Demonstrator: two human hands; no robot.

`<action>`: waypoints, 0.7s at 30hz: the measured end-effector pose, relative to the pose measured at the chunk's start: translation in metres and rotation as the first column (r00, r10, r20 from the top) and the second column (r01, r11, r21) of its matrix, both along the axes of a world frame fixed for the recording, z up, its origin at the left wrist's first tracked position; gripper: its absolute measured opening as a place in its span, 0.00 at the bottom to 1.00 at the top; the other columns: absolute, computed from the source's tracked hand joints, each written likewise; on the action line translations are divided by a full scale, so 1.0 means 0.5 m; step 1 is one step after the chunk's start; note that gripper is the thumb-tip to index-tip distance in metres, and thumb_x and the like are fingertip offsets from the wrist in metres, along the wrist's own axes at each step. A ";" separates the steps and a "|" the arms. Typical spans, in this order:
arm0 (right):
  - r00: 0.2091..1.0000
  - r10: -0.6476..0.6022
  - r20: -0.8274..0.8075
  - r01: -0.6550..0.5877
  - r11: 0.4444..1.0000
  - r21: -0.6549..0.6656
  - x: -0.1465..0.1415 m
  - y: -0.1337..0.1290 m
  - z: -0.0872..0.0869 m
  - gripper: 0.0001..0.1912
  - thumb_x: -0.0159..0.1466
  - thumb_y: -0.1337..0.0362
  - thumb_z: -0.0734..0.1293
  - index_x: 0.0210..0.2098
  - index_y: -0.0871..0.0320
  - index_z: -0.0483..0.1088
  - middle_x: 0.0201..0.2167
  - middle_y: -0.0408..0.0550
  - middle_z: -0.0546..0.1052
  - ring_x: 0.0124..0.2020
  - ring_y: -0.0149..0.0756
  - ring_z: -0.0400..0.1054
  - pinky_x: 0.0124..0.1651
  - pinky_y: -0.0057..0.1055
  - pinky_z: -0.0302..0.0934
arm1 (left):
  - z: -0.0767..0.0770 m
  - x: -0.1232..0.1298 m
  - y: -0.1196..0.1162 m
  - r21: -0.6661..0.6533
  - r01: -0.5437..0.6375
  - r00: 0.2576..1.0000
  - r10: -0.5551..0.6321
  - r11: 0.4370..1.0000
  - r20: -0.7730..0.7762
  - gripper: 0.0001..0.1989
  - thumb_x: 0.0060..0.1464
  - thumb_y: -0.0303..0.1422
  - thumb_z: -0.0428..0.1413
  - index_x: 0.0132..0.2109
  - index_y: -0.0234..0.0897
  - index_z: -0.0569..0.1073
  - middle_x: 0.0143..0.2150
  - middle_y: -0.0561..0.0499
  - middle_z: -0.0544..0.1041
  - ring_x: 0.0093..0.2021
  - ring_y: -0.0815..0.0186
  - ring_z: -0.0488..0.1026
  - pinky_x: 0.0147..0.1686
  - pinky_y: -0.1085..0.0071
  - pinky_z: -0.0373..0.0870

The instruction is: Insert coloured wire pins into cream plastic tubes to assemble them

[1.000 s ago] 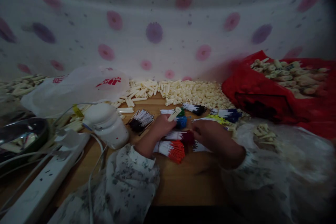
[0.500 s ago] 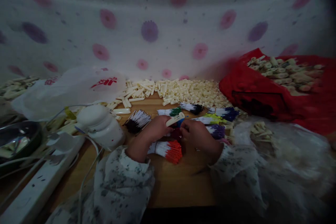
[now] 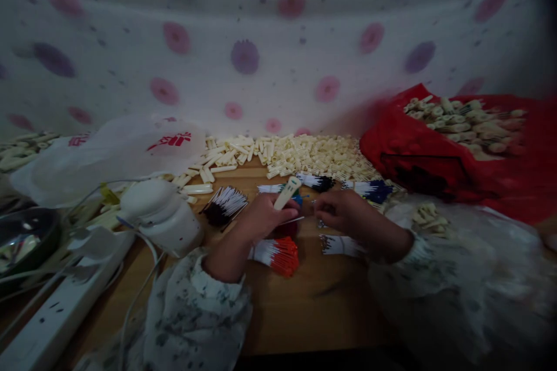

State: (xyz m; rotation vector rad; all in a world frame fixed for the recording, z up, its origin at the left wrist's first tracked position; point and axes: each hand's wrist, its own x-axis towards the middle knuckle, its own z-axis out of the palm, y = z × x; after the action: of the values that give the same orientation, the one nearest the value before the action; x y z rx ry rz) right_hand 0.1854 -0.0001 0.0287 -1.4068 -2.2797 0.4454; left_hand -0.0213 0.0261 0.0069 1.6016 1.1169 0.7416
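Between the fingers of my left hand (image 3: pixel 264 217) is a cream tube-like piece (image 3: pixel 287 192), tilted up to the right. A thin white stick (image 3: pixel 292 221) points out beside the same hand. My right hand (image 3: pixel 342 208) is a little to the right, its fingers curled together; whether something small is in them I cannot make out. Below my left hand lies an orange-tipped bundle of white sticks (image 3: pixel 278 254). A black-tipped bundle (image 3: pixel 224 206) lies to its left, and a white bundle (image 3: pixel 342 245) sits under my right wrist.
Cream pieces (image 3: pixel 317 153) are heaped at the back of the wooden table (image 3: pixel 304 313). On the right are a red bag (image 3: pixel 378 127) of cream pieces and a clear plastic bag (image 3: pixel 487 243). A white jar (image 3: pixel 163 217), power strip (image 3: pixel 65 301) and dark bowl (image 3: pixel 47 232) occupy the left.
My right hand has moved right, away from my left hand, uncovering the white bundle. The cream piece in my left hand now points more steeply upward. The view has shifted slightly.
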 end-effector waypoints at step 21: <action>0.711 0.130 -0.691 -0.065 0.991 0.119 -0.005 -0.012 -0.012 0.03 0.60 0.64 0.68 0.30 0.57 0.72 0.27 0.43 0.76 0.29 0.30 0.70 0.33 0.27 0.64 | -0.007 0.031 -0.033 0.221 -0.096 0.991 0.072 0.970 0.113 0.07 0.49 0.34 0.57 0.31 0.35 0.76 0.23 0.52 0.74 0.24 0.68 0.67 0.25 0.72 0.62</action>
State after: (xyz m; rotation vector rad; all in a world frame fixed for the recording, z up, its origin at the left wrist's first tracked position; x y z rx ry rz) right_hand 0.1830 -0.0061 0.0229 -0.8525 -1.7096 0.7547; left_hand -0.0057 0.0095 0.0036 1.6909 1.0592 1.0280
